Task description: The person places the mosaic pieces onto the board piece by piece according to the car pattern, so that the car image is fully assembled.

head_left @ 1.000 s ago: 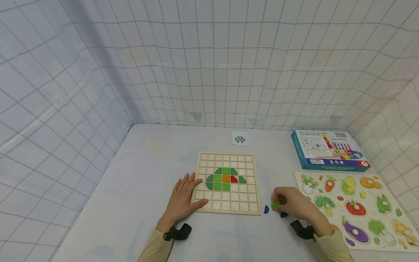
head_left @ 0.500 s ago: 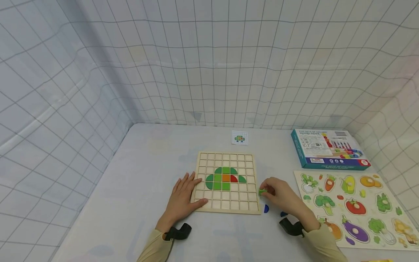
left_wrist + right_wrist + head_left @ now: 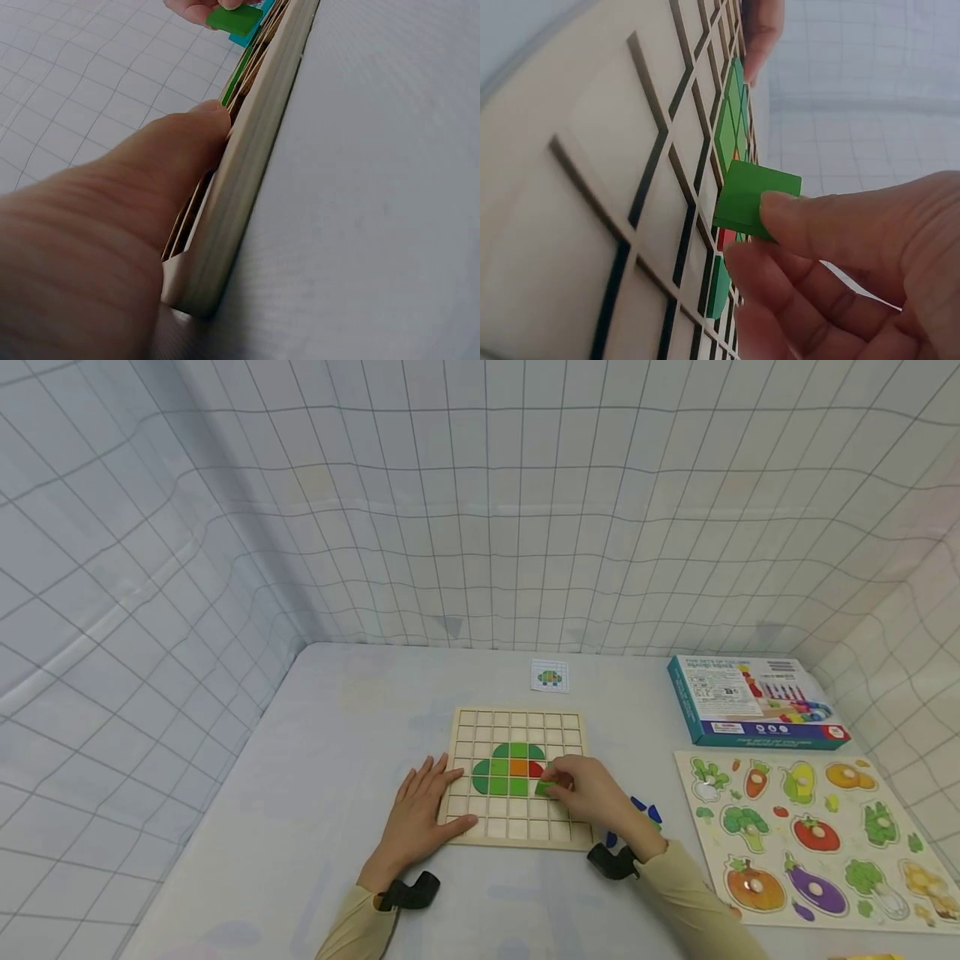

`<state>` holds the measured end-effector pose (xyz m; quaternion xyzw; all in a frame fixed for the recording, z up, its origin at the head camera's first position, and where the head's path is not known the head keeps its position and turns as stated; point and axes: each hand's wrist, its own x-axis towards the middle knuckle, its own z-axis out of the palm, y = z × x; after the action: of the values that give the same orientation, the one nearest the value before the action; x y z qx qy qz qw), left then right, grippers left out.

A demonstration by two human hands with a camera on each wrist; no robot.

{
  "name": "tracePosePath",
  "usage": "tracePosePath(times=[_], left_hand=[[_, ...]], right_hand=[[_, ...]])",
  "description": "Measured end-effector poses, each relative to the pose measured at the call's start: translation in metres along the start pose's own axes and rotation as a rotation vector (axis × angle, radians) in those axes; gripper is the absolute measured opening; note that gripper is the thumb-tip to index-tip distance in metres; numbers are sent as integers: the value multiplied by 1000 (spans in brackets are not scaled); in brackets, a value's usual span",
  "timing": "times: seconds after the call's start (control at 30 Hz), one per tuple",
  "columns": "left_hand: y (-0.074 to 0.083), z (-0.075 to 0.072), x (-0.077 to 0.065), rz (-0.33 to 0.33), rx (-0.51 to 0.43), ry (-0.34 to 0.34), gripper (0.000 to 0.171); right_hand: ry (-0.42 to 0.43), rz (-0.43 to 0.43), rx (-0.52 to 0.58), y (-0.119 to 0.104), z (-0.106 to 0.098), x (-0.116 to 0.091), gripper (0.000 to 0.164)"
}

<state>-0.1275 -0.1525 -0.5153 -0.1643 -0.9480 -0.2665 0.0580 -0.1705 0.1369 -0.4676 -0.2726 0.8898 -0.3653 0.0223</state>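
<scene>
A wooden grid board lies on the table with green, orange and red pieces set in its cells. My left hand rests flat on the board's left edge, fingers spread, its thumb on the near corner area. My right hand pinches a green square tile between thumb and fingers. In the head view it is over the board, just right of the lower green row and below the red quarter piece. The right wrist view shows the tile tilted, close over the grid.
Several blue pieces lie right of the board, partly behind the right wrist. A small pattern card lies beyond the board. At the right are a teal-edged box and a vegetable puzzle board.
My right hand has carried the green square tile leftward from the loose pieces to over the board. The left hand has stayed in place on the board's edge.
</scene>
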Motion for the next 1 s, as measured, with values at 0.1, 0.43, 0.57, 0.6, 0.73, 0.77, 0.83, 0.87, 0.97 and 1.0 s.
tracePosePath(times=[0.1,0.43,0.57,0.6,0.73,0.77,0.83,0.87,0.97,1.0], left_hand=[[0,0,0,2,1,-1,77],[-2,2,0,7,4,10,77],[-2,1,0,9,0,13,77],[-2,0,0,9,-3,13,77],[-1,0,0,10,-5,11,77],[-1,0,0,9,-3,9,77],[-1,1,0,9,-1,7,77],[-2,1,0,10,0,7,77],[-2,1,0,16,-1,14,77],[-2,2,0,18,-2,16,77]], right_hand=[[-1,22,-57,-3,3,4,9],[-3,96,-130,-8,7,12,6],[4,110,-132,-6,7,13,6],[7,111,-133,-6,7,13,6],[9,127,-136,-5,10,13,5],[11,131,-137,-5,10,13,5],[13,141,-137,-5,11,13,5],[15,145,-138,-5,11,13,5],[15,153,-142,-4,13,13,6],[12,157,-144,-4,13,13,6]])
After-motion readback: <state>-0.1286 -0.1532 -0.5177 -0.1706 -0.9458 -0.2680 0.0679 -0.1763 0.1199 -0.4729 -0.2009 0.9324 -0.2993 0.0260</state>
